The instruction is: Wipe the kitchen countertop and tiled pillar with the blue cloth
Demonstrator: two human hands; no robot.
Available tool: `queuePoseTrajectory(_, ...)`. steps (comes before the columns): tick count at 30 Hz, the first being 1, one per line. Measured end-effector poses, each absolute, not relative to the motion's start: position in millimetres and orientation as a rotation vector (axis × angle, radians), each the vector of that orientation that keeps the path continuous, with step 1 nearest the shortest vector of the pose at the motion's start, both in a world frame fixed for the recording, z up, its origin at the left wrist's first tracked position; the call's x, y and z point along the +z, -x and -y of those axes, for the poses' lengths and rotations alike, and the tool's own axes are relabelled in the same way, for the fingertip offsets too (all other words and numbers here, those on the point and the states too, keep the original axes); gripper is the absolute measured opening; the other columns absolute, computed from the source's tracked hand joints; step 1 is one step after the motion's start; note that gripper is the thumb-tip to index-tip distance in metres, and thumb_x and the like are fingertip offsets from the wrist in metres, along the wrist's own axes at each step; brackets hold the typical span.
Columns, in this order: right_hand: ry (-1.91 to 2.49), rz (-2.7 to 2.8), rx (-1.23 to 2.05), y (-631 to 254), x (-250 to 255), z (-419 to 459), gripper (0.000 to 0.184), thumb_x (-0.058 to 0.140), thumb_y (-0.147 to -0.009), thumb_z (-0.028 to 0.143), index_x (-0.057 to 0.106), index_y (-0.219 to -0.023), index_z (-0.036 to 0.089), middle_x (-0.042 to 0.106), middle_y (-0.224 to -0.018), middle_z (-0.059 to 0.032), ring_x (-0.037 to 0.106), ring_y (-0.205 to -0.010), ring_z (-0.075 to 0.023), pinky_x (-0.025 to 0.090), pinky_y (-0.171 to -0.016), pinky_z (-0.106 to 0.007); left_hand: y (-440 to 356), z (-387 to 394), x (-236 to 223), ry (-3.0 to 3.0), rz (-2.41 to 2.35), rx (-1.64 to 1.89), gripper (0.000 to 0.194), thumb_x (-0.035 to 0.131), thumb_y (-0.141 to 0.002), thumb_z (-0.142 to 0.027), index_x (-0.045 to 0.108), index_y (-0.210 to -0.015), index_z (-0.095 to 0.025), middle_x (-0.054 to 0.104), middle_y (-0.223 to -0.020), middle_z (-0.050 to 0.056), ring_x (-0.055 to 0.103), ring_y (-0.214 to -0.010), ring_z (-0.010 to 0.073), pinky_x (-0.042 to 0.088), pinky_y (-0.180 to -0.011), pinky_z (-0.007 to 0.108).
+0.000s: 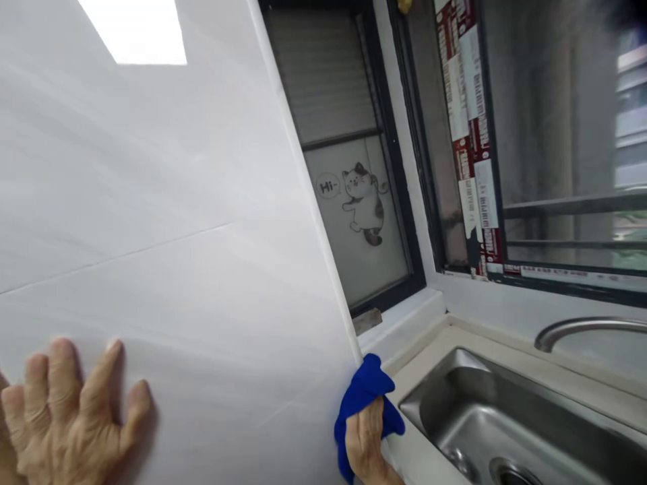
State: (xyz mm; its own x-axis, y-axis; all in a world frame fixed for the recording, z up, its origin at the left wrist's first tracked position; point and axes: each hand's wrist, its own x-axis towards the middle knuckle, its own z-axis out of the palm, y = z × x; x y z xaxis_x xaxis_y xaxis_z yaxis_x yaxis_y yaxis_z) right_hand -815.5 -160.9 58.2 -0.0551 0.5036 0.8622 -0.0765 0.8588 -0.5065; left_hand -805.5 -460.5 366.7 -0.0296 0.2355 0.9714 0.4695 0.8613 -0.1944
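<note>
My left hand [75, 421] lies against the glossy white wall panel [166, 283] at the lower left, fingers spread and nothing held. Low in the middle, my right hand [366, 438] grips a bunched blue cloth [368, 377]. That cloth is pressed to the lower part of the panel's right edge, near the counter. It partly hides my right fingers. A thin seam runs across the panel above my left hand.
On the right, a steel sink [485, 397] is set into the pale countertop [462, 337], with a curved faucet [571, 330] reaching over it. Behind stand a dark-framed window [556, 148] and a panel with a cat sticker [364, 205]. A small block [368, 320] rests on the sill.
</note>
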Motion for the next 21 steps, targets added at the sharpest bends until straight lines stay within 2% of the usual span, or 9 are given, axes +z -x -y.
queuePoseTrajectory(3,0.213,1.554,0.341,823,114,149,0.061,0.032,-0.095,0.025,0.02,-0.154,0.018,0.05,-0.137,-0.0227,0.049,-0.125,-0.0423,0.049,-0.089,-0.069,806,462,365,0.484,1.589,-0.078,0.082,0.072,-0.075,-0.041,0.034,-0.148,-0.039,0.022,-0.166,-0.003,0.026,-0.15,0.0361,0.018,-0.126,0.058)
queuePoseTrajectory(7,0.093,1.56,0.241,820,213,133,0.06,0.033,-0.094,0.026,0.024,-0.151,0.011,0.052,-0.131,-0.0236,0.049,-0.121,-0.0406,0.048,-0.09,-0.065,804,460,364,0.472,1.596,-0.153,0.074,0.066,-0.082,-0.044,0.033,-0.148,-0.04,0.02,-0.166,-0.005,0.023,-0.152,0.0323,0.013,-0.129,0.053)
queuePoseTrajectory(10,0.022,1.56,0.216,816,278,125,0.059,0.035,-0.093,0.028,0.029,-0.149,0.01,0.055,-0.126,-0.0218,0.05,-0.118,-0.0382,0.048,-0.093,-0.061,800,458,363,0.47,1.571,-0.068,0.075,0.066,-0.084,-0.038,0.03,-0.15,-0.036,0.02,-0.166,0.0,0.023,-0.152,0.03,0.015,-0.129,0.051)
queuePoseTrajectory(15,-0.028,1.526,0.151,817,362,111,0.058,0.033,-0.093,0.03,0.032,-0.147,0.009,0.052,-0.134,-0.0225,0.048,-0.125,-0.038,0.044,-0.102,-0.061,798,456,362,0.518,1.601,-0.199,0.072,0.063,-0.086,-0.042,0.03,-0.149,-0.04,0.02,-0.166,-0.001,0.021,-0.153,0.0281,0.012,-0.129,0.053)
queuePoseTrajectory(21,0.035,1.52,0.133,819,461,103,0.06,0.027,-0.092,0.034,0.041,-0.141,0.001,0.05,-0.139,-0.0236,0.044,-0.132,-0.0361,0.041,-0.109,-0.052,804,459,360,0.569,1.543,-0.179,0.071,0.063,-0.085,-0.043,0.034,-0.149,-0.035,0.02,-0.166,0.001,0.019,-0.154,0.023,0.008,-0.13,0.043)
